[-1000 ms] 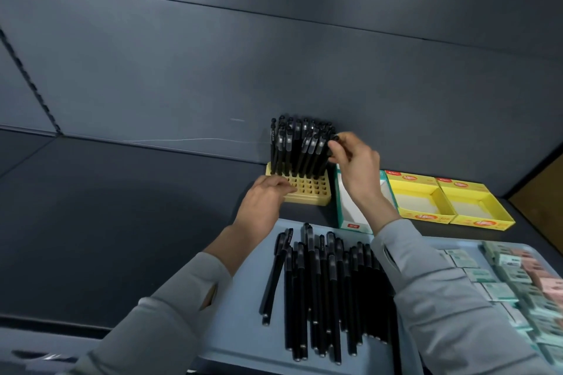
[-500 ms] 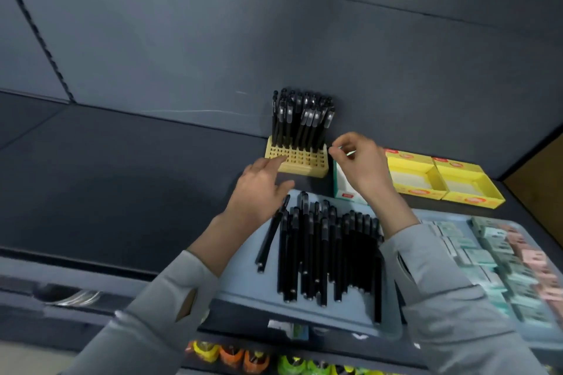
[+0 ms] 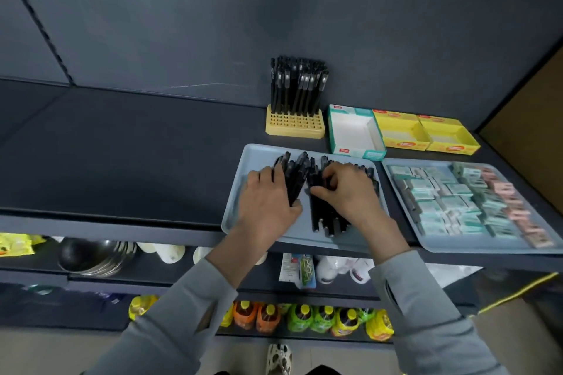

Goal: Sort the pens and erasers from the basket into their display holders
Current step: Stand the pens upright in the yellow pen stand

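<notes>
Right hand (image 3: 350, 195) fingers (image 3: 330, 173) curl down onto the loose pens (image 3: 326, 216), thumb tucked against them, pinching a few. Left hand (image 3: 268, 201) fingers (image 3: 259, 175) lie over the neighbouring bunch; whether they clamp it I cannot tell. The pens' long axes run straight ahead of the fingertips. Beyond both hands, past the tray (image 3: 237, 210) rim, stands the yellow holder (image 3: 294, 128), roughly between the 2 hands, front holes free

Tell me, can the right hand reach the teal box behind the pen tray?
Probably yes: the teal box sits just past the tray with nothing between, but the right hand is busy, fingers curled on pens.
</notes>
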`<act>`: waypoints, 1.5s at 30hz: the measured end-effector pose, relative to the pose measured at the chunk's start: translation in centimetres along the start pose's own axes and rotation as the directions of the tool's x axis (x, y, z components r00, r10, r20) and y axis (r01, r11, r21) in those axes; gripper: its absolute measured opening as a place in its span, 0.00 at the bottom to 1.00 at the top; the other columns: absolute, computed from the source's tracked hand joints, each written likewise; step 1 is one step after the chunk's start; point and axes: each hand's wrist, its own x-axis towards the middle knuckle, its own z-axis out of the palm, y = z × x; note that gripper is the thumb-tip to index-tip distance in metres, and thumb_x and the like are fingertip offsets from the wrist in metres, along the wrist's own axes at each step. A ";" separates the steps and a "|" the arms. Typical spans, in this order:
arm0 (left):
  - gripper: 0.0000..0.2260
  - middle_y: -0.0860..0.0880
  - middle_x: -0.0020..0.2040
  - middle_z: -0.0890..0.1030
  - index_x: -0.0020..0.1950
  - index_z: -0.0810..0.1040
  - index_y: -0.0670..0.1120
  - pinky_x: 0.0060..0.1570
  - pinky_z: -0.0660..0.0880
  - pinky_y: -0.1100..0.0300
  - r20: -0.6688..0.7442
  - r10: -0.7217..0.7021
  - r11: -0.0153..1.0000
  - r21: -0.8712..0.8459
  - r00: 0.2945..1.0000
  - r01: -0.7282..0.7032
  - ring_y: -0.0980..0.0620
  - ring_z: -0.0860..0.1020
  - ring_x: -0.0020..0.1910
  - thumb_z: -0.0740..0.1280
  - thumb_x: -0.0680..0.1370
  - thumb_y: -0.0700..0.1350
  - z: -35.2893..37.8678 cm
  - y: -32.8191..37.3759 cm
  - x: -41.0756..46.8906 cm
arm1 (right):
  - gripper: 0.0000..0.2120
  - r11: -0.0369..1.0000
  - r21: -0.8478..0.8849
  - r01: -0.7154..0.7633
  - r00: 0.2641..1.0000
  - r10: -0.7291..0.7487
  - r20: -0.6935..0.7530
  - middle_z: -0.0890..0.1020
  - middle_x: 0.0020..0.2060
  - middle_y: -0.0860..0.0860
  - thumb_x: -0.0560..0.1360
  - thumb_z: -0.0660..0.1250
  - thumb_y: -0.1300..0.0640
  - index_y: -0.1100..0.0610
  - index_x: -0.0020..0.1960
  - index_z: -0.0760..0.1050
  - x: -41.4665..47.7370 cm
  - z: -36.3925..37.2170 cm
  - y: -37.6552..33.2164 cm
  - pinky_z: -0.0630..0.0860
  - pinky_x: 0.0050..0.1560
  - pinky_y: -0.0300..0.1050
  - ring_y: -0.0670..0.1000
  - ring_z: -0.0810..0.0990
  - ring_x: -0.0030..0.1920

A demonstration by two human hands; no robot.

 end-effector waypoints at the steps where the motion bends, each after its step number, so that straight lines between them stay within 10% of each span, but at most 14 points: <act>1: 0.32 0.43 0.62 0.72 0.74 0.61 0.42 0.62 0.66 0.53 0.003 0.010 0.999 0.043 1.000 -0.010 0.43 0.69 0.58 0.57 0.76 0.60 0.1 -0.4 0.1 | 0.21 1.000 0.006 0.005 1.000 -0.005 0.000 0.81 0.49 0.55 0.71 0.75 0.46 0.57 0.57 0.77 -0.1 0.2 -0.2 0.65 0.44 0.42 0.56 0.78 0.51; 14: 0.18 0.40 0.54 0.72 0.62 0.64 0.36 0.40 0.66 0.56 0.090 0.039 0.908 0.413 0.995 -0.073 0.46 0.74 0.49 0.60 0.73 0.34 -1.3 0.8 2.6 | 0.25 0.988 0.131 -0.085 0.996 0.086 -0.001 0.82 0.48 0.56 0.70 0.76 0.49 0.55 0.63 0.72 1.2 1.1 -1.4 0.68 0.45 0.44 0.58 0.78 0.52; 20: 0.16 0.41 0.52 0.75 0.63 0.64 0.38 0.36 0.72 0.55 0.022 -0.120 0.969 -0.217 0.993 0.122 0.44 0.76 0.42 0.60 0.76 0.32 -2.8 -0.5 3.6 | 0.19 0.976 0.198 -0.091 0.994 0.100 -0.033 0.83 0.48 0.54 0.74 0.73 0.52 0.55 0.61 0.74 2.1 0.5 -1.6 0.70 0.46 0.42 0.56 0.79 0.53; 27: 0.15 0.57 0.52 0.78 0.65 0.66 0.50 0.47 0.73 0.67 -0.183 -0.176 0.441 -0.893 0.967 -0.089 0.62 0.77 0.49 0.65 0.80 0.43 -4.9 -1.0 5.0 | 0.05 0.941 0.326 0.090 0.959 0.007 -0.284 0.79 0.37 0.48 0.77 0.67 0.55 0.57 0.47 0.77 3.9 -2.0 -3.0 0.67 0.40 0.42 0.53 0.78 0.42; 34: 0.12 0.62 0.43 0.81 0.54 0.72 0.57 0.48 0.77 0.65 -0.061 -0.262 0.287 -0.958 0.963 0.017 0.63 0.79 0.44 0.70 0.77 0.43 -0.6 -2.3 4.1 | 0.03 0.906 0.368 0.210 0.958 -0.116 -0.263 0.81 0.37 0.48 0.78 0.67 0.55 0.55 0.48 0.77 4.6 -0.6 -3.5 0.74 0.42 0.43 0.51 0.79 0.40; 45: 0.14 0.54 0.44 0.82 0.59 0.73 0.49 0.48 0.78 0.59 -0.077 -0.286 0.506 -0.859 0.955 0.082 0.56 0.82 0.46 0.72 0.76 0.49 0.0 -3.5 5.4 | 0.08 0.919 0.289 0.268 0.953 -0.210 -0.218 0.82 0.38 0.51 0.79 0.66 0.53 0.58 0.47 0.77 6.2 -0.6 -4.2 0.77 0.44 0.49 0.53 0.80 0.40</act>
